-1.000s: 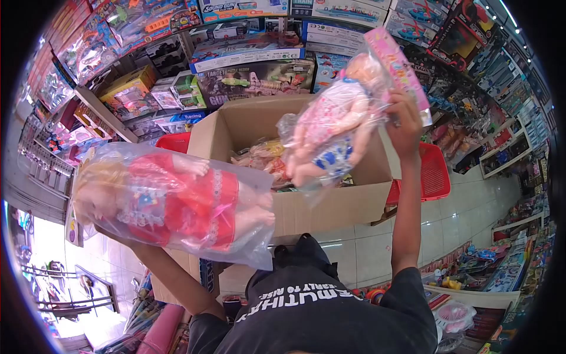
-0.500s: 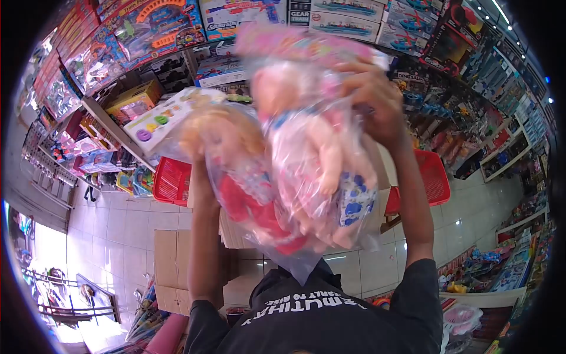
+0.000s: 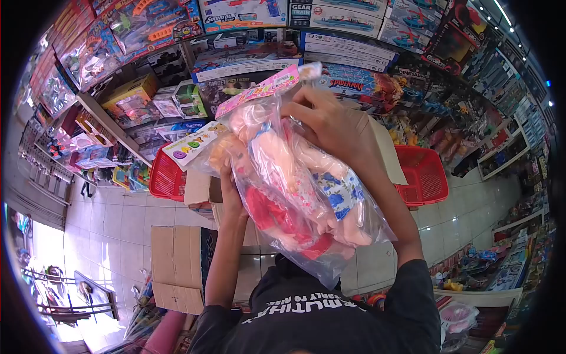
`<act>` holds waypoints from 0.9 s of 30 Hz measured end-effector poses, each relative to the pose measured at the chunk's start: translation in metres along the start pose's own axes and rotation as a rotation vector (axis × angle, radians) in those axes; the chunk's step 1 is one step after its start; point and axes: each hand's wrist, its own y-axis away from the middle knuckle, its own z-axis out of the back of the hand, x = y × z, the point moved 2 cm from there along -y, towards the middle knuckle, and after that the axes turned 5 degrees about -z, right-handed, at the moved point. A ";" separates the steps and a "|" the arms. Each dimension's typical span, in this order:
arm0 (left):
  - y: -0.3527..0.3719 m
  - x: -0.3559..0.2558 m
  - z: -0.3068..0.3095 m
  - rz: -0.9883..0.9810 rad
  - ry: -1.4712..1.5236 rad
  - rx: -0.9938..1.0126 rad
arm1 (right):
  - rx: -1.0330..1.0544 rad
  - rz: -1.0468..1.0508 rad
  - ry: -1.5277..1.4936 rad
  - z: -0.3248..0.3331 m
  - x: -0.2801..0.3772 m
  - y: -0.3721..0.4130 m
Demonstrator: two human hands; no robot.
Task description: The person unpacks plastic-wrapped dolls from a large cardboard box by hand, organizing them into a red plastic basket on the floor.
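Several dolls in clear plastic bags are bunched together in front of my chest. One bagged doll in red (image 3: pixel 265 209) lies lowest, its card header (image 3: pixel 194 143) sticking out to the left. Over it rests a bagged doll in a pink flowered dress (image 3: pixel 303 192), under a pink header card (image 3: pixel 257 91). A doll in blue-flowered cloth (image 3: pixel 340 193) shows at the right of the bunch. My left hand (image 3: pixel 231 192) grips the bundle from the left side, its fingers partly behind the plastic. With bent fingers, my right hand (image 3: pixel 318 115) grasps the bags near their top.
An open cardboard box (image 3: pixel 383 150) stands behind the dolls, between a red basket (image 3: pixel 421 176) on the right and another red basket (image 3: pixel 168 177) on the left. A brown carton (image 3: pixel 177 259) sits lower left. Shelves of boxed toys (image 3: pixel 348 76) line the far side.
The dolls have come lower and closer together, tilting to the left. My right hand has moved left and down along the bag tops; my left hand has shifted right and down.
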 end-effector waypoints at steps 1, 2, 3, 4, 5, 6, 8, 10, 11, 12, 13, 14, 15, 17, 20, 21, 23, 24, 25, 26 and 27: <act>0.002 -0.001 0.001 -0.026 0.007 -0.001 | 0.109 -0.052 -0.106 -0.004 -0.001 0.002; 0.000 -0.004 0.000 -0.057 0.014 0.006 | 0.104 -0.042 -0.100 -0.006 -0.002 0.002; -0.001 -0.005 -0.002 -0.068 0.017 0.020 | 0.154 -0.036 -0.246 -0.008 -0.002 0.003; 0.002 -0.005 -0.003 -0.068 -0.002 -0.019 | 0.209 -0.033 -0.390 -0.007 -0.002 0.004; 0.006 -0.005 -0.003 -0.064 -0.020 -0.062 | 0.208 -0.027 -0.382 -0.004 -0.001 0.004; 0.009 -0.006 -0.008 -0.051 -0.003 -0.029 | 0.247 -0.029 -0.433 0.000 0.001 0.004; 0.012 -0.004 -0.014 -0.064 -0.038 -0.054 | 0.364 -0.049 -0.499 0.005 -0.004 0.007; 0.014 -0.004 -0.018 -0.070 -0.080 -0.081 | 0.416 -0.089 -0.601 0.017 -0.005 0.010; 0.015 -0.003 -0.020 -0.070 -0.062 -0.095 | 0.465 -0.130 -0.701 0.020 -0.005 0.013; 0.015 -0.001 -0.022 -0.070 -0.042 -0.109 | 0.466 -0.139 -0.700 0.021 -0.005 0.016; 0.015 0.001 -0.025 -0.061 -0.040 -0.108 | 0.527 -0.141 -0.687 0.021 -0.004 0.021; 0.015 0.005 -0.028 -0.068 -0.009 -0.093 | 0.590 -0.145 -0.673 0.022 -0.004 0.026; 0.015 0.008 -0.032 -0.075 0.021 -0.079 | 0.590 -0.155 -0.672 0.027 0.000 0.030; 0.018 0.014 -0.044 -0.101 -0.023 -0.078 | 0.657 -0.133 -0.469 0.039 0.010 0.036; 0.023 0.029 -0.055 -0.103 -0.060 -0.068 | 0.686 -0.177 -0.429 0.048 0.003 0.051; 0.024 0.036 -0.059 -0.080 -0.043 -0.062 | 0.681 -0.184 -0.410 0.052 0.000 0.056; 0.026 0.050 -0.071 -0.060 -0.024 -0.023 | 0.678 -0.222 -0.387 0.063 -0.006 0.070; 0.027 0.058 -0.077 -0.044 -0.004 0.005 | 0.683 -0.254 -0.372 0.069 -0.009 0.077; 0.027 0.067 -0.084 -0.033 -0.007 0.013 | 0.674 -0.265 -0.369 0.077 -0.013 0.083; 0.029 0.076 -0.090 -0.036 -0.004 0.019 | 0.652 -0.241 -0.349 0.085 -0.016 0.090; 0.030 0.086 -0.096 -0.038 0.001 0.023 | 0.630 -0.218 -0.329 0.094 -0.020 0.098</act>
